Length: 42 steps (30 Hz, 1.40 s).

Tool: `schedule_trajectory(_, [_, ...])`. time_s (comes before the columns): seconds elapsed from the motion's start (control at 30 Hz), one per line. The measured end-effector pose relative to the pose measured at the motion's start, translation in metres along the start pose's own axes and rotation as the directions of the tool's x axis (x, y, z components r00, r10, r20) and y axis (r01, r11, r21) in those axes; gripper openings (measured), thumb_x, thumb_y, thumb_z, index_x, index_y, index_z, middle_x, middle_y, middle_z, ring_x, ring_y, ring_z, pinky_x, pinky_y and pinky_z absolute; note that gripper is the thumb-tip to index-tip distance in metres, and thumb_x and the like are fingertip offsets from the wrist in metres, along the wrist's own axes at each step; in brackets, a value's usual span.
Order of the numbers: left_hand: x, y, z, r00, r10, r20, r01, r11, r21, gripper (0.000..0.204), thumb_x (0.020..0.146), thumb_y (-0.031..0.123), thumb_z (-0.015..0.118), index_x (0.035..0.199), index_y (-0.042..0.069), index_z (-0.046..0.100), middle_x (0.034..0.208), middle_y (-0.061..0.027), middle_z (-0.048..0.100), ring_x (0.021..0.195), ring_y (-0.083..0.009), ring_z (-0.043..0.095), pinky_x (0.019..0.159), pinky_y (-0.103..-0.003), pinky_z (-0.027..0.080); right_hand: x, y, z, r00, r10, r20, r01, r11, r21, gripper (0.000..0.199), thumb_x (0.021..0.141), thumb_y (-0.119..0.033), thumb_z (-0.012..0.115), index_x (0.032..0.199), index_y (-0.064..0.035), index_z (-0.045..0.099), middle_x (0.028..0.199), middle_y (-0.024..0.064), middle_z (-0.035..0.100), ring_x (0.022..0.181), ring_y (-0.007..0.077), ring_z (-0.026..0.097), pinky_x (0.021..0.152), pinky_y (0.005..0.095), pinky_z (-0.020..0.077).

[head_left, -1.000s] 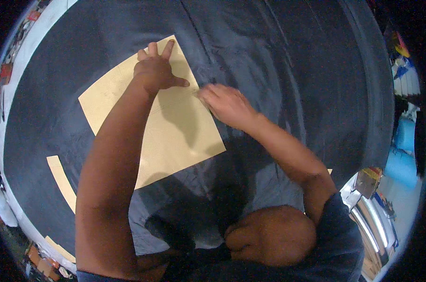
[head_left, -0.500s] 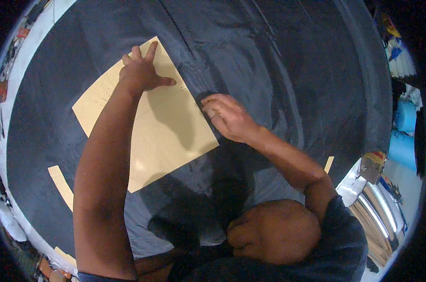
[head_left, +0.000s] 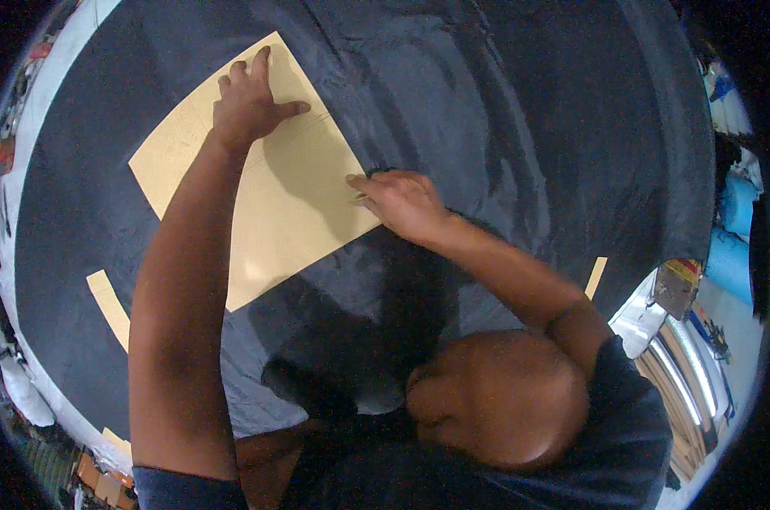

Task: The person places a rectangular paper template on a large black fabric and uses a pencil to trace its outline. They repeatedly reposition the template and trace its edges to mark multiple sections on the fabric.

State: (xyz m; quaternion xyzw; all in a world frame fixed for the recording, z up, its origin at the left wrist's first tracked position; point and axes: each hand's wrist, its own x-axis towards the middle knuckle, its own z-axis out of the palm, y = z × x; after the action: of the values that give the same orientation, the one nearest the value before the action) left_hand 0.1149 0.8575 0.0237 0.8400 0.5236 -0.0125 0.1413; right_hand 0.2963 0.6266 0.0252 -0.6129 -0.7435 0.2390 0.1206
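Observation:
A yellow card template (head_left: 266, 229) with straight sides and one slightly curved edge lies flat on black fabric (head_left: 572, 153). My left hand (head_left: 250, 102) presses on its far part, fingers and thumb spread wide. At the template's right edge, close to its near right corner, my right hand (head_left: 406, 204) is closed in a pinch, its fingertips lying over the edge. Something small and pale shows at those fingertips, too small to name. My right hand hides part of the edge and the corner.
Narrow yellow card strips lie on the fabric, one left strip (head_left: 108, 306) beside my left forearm and one right strip (head_left: 596, 276) beyond my right elbow. Blue rolls (head_left: 733, 246) and curved light-brown pieces (head_left: 670, 399) stand past the right edge. Mixed clutter lines the left side.
My right hand has moved from just outside the template's right edge onto it, nearer the corner. My left hand stays spread on the template. The whole view has shifted slightly.

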Motion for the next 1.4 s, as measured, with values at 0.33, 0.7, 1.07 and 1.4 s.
schedule_trajectory(0.33, [-0.094, 0.053, 0.022, 0.96, 0.195, -0.199, -0.196, 0.981, 0.014, 0.052, 0.093, 0.038, 0.066, 0.135, 0.01, 0.058, 0.145, -0.024, 0.049, 0.133, -0.0439, 0.048, 0.112, -0.05, 0.04, 0.007, 0.004, -0.013, 0.993, 0.023, 0.112, -0.024, 1.0, 0.006, 0.037, 0.092, -0.036, 0.066, 0.125, -0.0195, 0.068, 0.113, 0.0112, 0.072, 0.101, 0.0321, 0.069, 0.085, 0.0469, 0.0543])
schedule_trajectory(0.7, [-0.115, 0.062, 0.039, 0.997, 0.076, 0.024, -0.074, 0.995, -0.063, 0.062, 0.098, 0.048, 0.052, 0.148, 0.012, 0.047, 0.158, -0.0185, 0.035, 0.145, -0.0427, 0.032, 0.117, -0.059, 0.029, 0.002, -0.001, -0.019, 0.994, 0.086, 0.07, -0.09, 0.994, 0.061, 0.032, 0.095, -0.029, 0.063, 0.122, -0.0126, 0.07, 0.105, 0.0126, 0.07, 0.1, 0.0328, 0.066, 0.09, 0.043, 0.0523])
schedule_trajectory(1.07, [-0.117, 0.075, 0.018, 0.987, 0.055, 0.149, -0.062, 0.997, 0.041, 0.108, 0.075, 0.067, 0.073, 0.157, 0.012, 0.031, 0.159, -0.0171, 0.033, 0.148, -0.041, 0.028, 0.117, -0.058, 0.028, 0.049, 0.01, -0.035, 0.882, 0.405, -0.242, -0.215, 0.801, 0.558, 0.036, 0.105, -0.033, 0.049, 0.104, -0.0031, 0.07, 0.1, 0.0211, 0.07, 0.094, 0.0392, 0.068, 0.085, 0.0466, 0.0522])
schedule_trajectory(1.4, [-0.113, 0.078, 0.015, 0.975, 0.018, 0.221, -0.036, 0.997, 0.075, 0.122, 0.067, 0.068, 0.08, 0.16, 0.014, 0.022, 0.161, -0.0175, 0.027, 0.148, -0.0414, 0.025, 0.116, -0.06, 0.028, 0.065, 0.019, -0.012, 0.928, 0.136, -0.348, 0.002, 0.929, 0.369, 0.024, 0.1, -0.021, 0.057, 0.11, -0.0031, 0.07, 0.109, 0.0189, 0.07, 0.102, 0.0378, 0.066, 0.09, 0.0444, 0.0521])
